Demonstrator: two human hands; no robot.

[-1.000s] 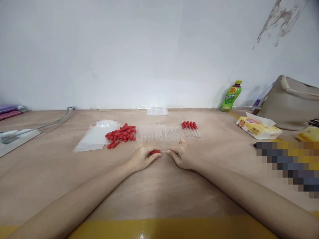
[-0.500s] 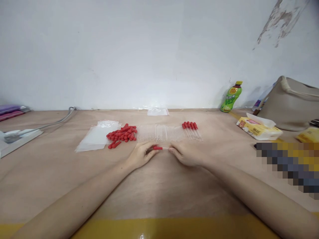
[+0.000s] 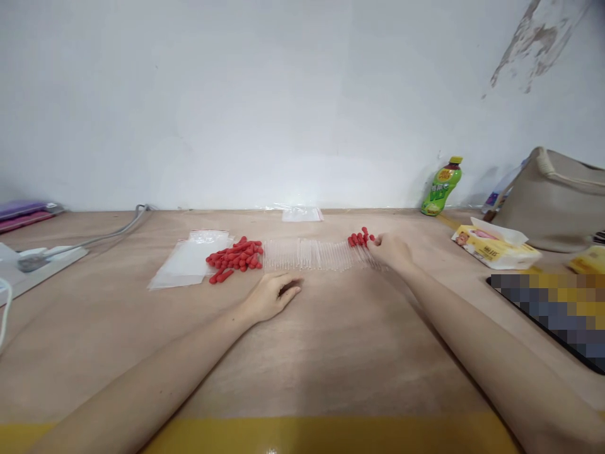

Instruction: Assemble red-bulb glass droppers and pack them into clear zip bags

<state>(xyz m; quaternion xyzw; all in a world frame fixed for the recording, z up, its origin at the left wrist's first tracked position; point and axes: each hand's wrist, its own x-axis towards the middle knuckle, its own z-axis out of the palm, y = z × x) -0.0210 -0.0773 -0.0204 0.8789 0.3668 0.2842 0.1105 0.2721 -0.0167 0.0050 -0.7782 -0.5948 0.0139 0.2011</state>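
Right hand (image 3: pixel 391 251) now at red-bulbed pipettes (image 3: pixel 358 240)

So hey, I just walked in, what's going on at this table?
A person has both bare hands over the table. The right hand is at the red-bulbed droppers at the right end of a row of clear tubes; whether it grips one is hard to tell. The left hand is partly open, nothing visible in it, nearer the person than the row. A pile of red bulbs lies at the row's left end, beside clear plastic bags.
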